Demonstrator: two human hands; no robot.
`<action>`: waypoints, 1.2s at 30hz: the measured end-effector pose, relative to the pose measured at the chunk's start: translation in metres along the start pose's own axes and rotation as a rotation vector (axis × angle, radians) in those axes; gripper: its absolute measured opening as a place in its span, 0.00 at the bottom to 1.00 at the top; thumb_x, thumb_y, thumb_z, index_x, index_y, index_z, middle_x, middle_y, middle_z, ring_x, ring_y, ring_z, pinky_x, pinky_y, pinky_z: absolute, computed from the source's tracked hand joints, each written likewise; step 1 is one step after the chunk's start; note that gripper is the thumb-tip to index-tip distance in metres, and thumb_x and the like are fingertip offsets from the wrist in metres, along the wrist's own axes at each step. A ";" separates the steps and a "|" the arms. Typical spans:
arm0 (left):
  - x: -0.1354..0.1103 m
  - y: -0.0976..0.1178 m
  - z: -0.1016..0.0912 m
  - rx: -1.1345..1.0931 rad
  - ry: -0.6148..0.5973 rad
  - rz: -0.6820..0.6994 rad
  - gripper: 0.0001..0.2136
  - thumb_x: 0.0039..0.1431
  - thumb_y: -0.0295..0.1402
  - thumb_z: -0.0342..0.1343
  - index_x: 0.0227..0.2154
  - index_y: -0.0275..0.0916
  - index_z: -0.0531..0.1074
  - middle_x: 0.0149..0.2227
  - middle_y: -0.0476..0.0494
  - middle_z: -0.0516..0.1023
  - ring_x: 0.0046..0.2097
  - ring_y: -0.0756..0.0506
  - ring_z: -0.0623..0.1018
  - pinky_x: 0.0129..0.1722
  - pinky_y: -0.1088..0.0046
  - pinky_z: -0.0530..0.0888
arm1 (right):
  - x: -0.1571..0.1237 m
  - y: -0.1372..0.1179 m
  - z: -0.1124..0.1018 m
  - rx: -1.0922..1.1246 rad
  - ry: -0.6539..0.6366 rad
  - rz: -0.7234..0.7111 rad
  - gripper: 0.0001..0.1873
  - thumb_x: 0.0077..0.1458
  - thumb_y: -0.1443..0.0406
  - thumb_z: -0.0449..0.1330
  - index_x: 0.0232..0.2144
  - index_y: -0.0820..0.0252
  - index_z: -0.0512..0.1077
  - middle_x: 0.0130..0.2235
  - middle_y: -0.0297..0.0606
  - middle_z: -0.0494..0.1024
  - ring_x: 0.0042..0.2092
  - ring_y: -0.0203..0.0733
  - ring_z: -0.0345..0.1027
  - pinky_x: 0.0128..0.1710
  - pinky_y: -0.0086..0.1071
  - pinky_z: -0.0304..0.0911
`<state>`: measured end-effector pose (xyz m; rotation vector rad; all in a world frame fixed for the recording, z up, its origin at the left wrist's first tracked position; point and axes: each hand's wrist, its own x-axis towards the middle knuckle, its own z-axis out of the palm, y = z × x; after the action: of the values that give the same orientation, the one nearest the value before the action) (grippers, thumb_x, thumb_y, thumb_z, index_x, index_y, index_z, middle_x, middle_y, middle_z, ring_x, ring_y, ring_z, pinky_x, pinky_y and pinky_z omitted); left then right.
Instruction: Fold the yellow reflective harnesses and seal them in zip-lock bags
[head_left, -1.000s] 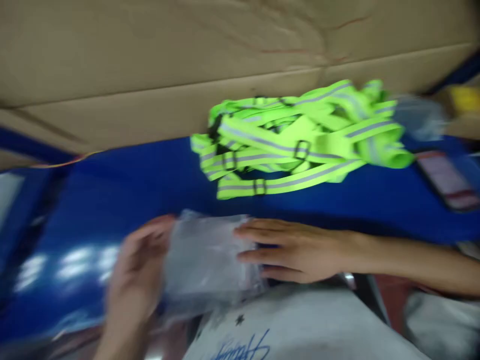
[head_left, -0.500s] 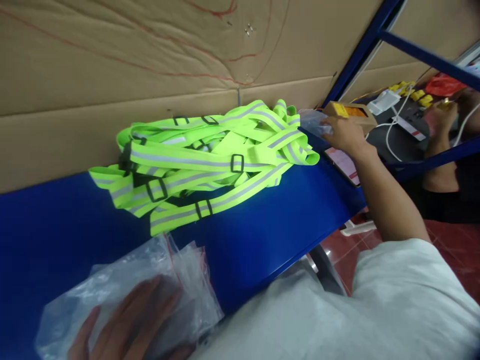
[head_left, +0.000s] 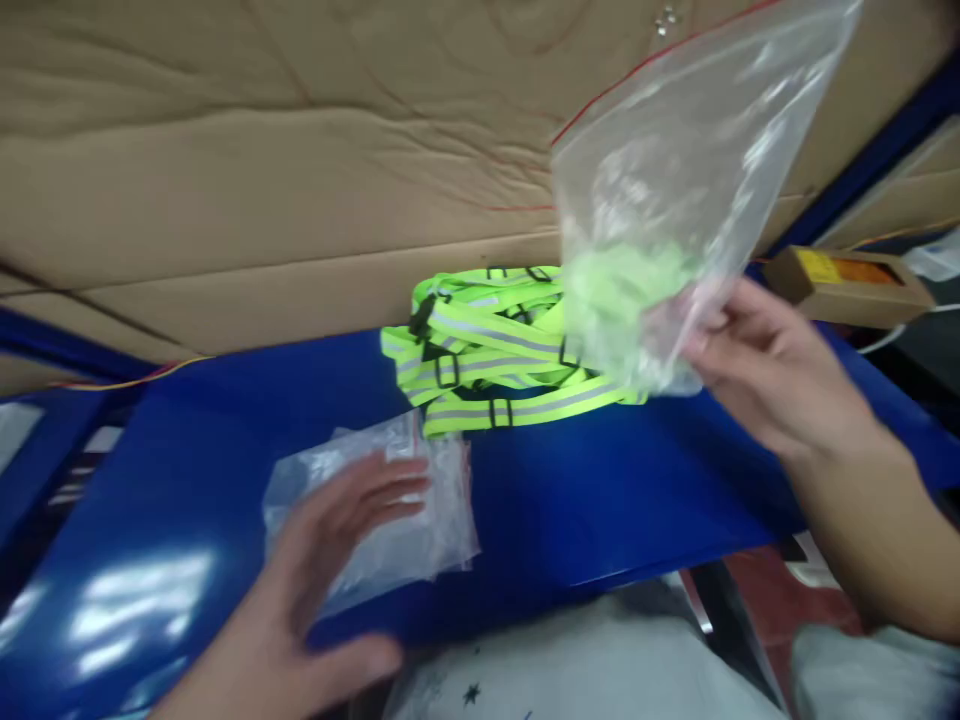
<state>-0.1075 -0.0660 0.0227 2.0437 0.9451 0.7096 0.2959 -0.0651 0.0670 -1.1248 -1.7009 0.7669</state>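
My right hand pinches the lower corner of a clear zip bag with a red seal line, held up above the table. Through its plastic the green straps behind show hazily; I cannot tell whether anything is inside. A heap of neon green reflective straps with grey stripes and black buckles lies against the cardboard, partly hidden by the bag. My left hand hovers open, thumb apart from the fingers, over a stack of clear zip bags left of centre.
The blue table runs along a cardboard wall. A small brown box with a yellow label stands at the right by a blue frame post. A thin yellow-red wire lies at the left back.
My right hand has come back from beside the brown box with a clear zip bag, now raised before the straps. My left hand has lifted off the bag stack. The view has swung left.
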 end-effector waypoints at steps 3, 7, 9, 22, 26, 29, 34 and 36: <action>0.040 0.014 0.009 -0.485 -0.063 -0.121 0.41 0.54 0.54 0.68 0.68 0.61 0.56 0.65 0.38 0.71 0.59 0.32 0.79 0.51 0.50 0.84 | -0.002 -0.001 0.047 0.302 -0.105 0.114 0.12 0.63 0.56 0.66 0.43 0.55 0.71 0.46 0.39 0.83 0.47 0.42 0.80 0.44 0.32 0.77; 0.062 0.003 0.021 -0.702 -0.012 -0.277 0.22 0.53 0.42 0.73 0.47 0.42 0.75 0.42 0.43 0.82 0.41 0.45 0.83 0.41 0.68 0.83 | -0.009 0.009 0.093 0.549 -0.271 0.327 0.13 0.62 0.61 0.66 0.46 0.57 0.70 0.41 0.35 0.79 0.36 0.33 0.77 0.32 0.25 0.73; 0.060 -0.003 0.023 -0.765 0.028 -0.301 0.18 0.50 0.36 0.75 0.41 0.39 0.75 0.36 0.47 0.81 0.37 0.49 0.81 0.39 0.74 0.81 | -0.012 0.015 0.104 0.591 -0.296 0.410 0.13 0.62 0.62 0.67 0.46 0.56 0.70 0.41 0.34 0.78 0.34 0.31 0.76 0.30 0.23 0.72; 0.050 -0.008 0.027 -0.734 -0.159 -0.128 0.14 0.63 0.40 0.65 0.48 0.41 0.74 0.36 0.48 0.73 0.36 0.52 0.74 0.34 0.78 0.73 | -0.012 0.022 0.081 0.155 -0.057 0.217 0.23 0.54 0.59 0.73 0.52 0.49 0.76 0.49 0.35 0.81 0.46 0.39 0.77 0.45 0.30 0.73; 0.047 -0.009 0.035 -0.733 -0.210 -0.209 0.34 0.52 0.40 0.73 0.60 0.47 0.66 0.47 0.44 0.73 0.40 0.49 0.77 0.36 0.75 0.77 | -0.010 0.028 0.082 0.223 0.244 0.279 0.14 0.56 0.60 0.72 0.44 0.53 0.78 0.35 0.30 0.80 0.32 0.32 0.72 0.34 0.27 0.69; 0.051 -0.008 0.035 -0.654 -0.150 -0.330 0.16 0.56 0.38 0.71 0.43 0.39 0.74 0.34 0.48 0.77 0.31 0.52 0.76 0.28 0.79 0.74 | -0.008 0.030 0.080 0.319 0.293 0.292 0.15 0.53 0.61 0.74 0.42 0.54 0.78 0.34 0.29 0.80 0.33 0.33 0.73 0.36 0.27 0.70; 0.054 -0.004 0.024 -0.610 0.013 -0.250 0.10 0.59 0.38 0.68 0.33 0.37 0.77 0.28 0.48 0.79 0.26 0.53 0.75 0.25 0.79 0.73 | -0.010 0.026 0.076 0.348 0.243 0.308 0.15 0.50 0.65 0.76 0.40 0.55 0.78 0.34 0.30 0.82 0.33 0.34 0.77 0.37 0.26 0.73; 0.052 -0.002 0.021 -0.576 0.037 -0.193 0.09 0.59 0.37 0.68 0.34 0.37 0.77 0.29 0.48 0.79 0.26 0.53 0.74 0.24 0.79 0.72 | -0.011 0.024 0.075 0.368 0.214 0.316 0.14 0.51 0.65 0.75 0.41 0.54 0.78 0.34 0.29 0.83 0.32 0.33 0.78 0.37 0.25 0.74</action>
<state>-0.0634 -0.0316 0.0183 1.4209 0.8251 0.8044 0.2364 -0.0667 0.0137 -1.1774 -1.1594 1.0649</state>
